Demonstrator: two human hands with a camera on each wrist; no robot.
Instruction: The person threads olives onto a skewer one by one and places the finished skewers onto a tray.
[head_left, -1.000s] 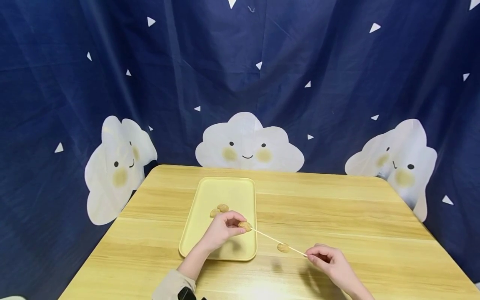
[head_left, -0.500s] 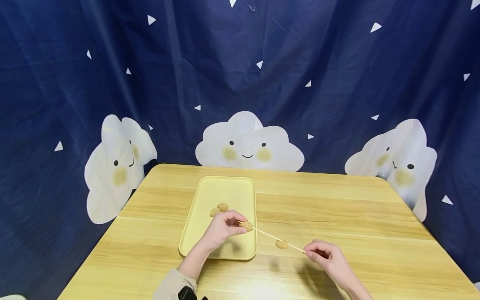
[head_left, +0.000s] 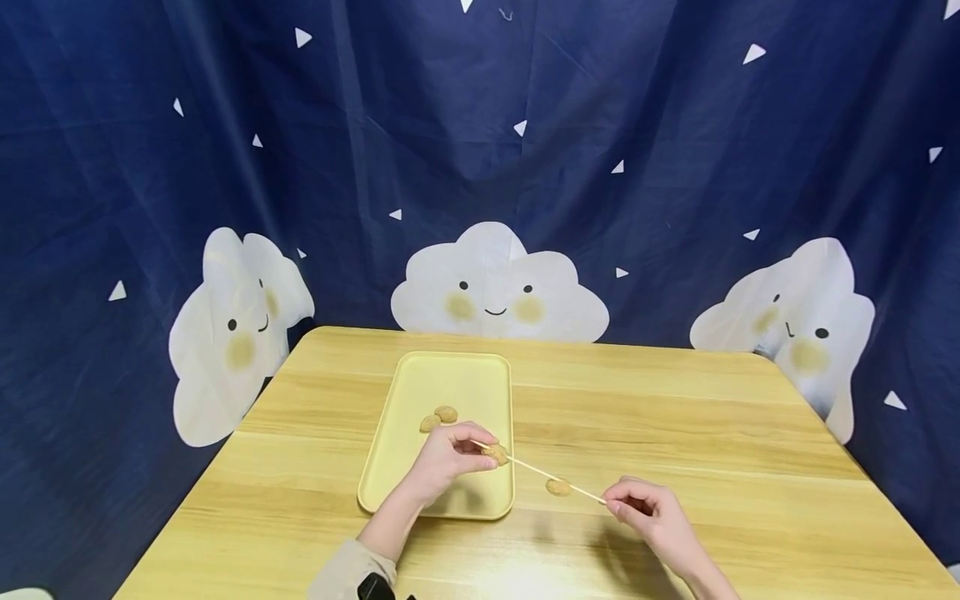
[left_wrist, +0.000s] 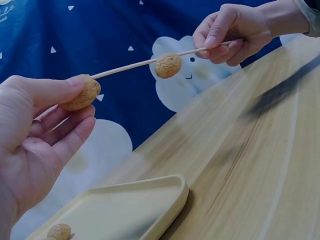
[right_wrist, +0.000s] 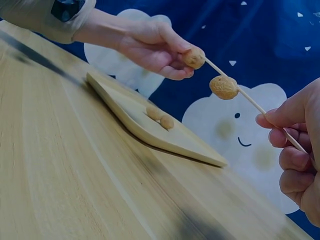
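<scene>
My left hand (head_left: 442, 460) pinches a wrinkled golden-brown ball (left_wrist: 84, 94) between thumb and fingertips, above the right side of the yellow tray (head_left: 480, 383). A thin wooden skewer (head_left: 532, 468) runs into that ball, and in the head view its tip pokes out on the far side, by my left fingers. Further along the skewer a second golden-brown ball (right_wrist: 223, 87) is threaded, touching neither hand. My right hand (head_left: 651, 515) grips the skewer near its other end, above the table. Two more balls (head_left: 446, 414) lie touching or nearly touching in the tray.
The wooden table (head_left: 675, 417) stretches to the right of the tray. Behind its back edge hangs a dark blue curtain (head_left: 450, 125) with white clouds and small triangles. A dark watch (head_left: 373, 587) sits on the left wrist by a beige sleeve.
My right hand has shifted a little left and up with the skewer and the threaded ball. The skewer's tip now shows beyond the ball in my left hand.
</scene>
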